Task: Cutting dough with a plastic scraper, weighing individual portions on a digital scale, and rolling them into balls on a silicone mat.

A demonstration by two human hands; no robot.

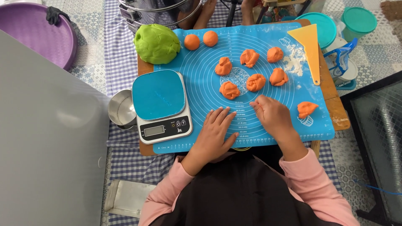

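Person seated at a low table (pixel 340 114), both hands on a blue mat (pixel 209 86). Left hand (pixel 215 132) lies flat, palm down, fingers (pixel 221 114) straight and close together, tips pointing up the mat; whether anything sits under the palm I cannot tell. Right hand (pixel 270 115) is loosely curled, fingertips drawn together toward the mat; too small to tell if they pinch anything.

Orange dough lumps (pixel 256 82) lie in a loose cluster just beyond both sets of fingertips, none touched. Nearest lump (pixel 229 90) sits just above the left fingers. One stray lump (pixel 307 109) lies just right of the right hand. Two smooth orange balls (pixel 201 40) rest at the mat's far edge, beside a big green dough ball (pixel 157 43).

Scale (pixel 161 106) stands left of the left hand. Yellow scraper (pixel 310 44) lies far right, by spilled flour (pixel 294 58).
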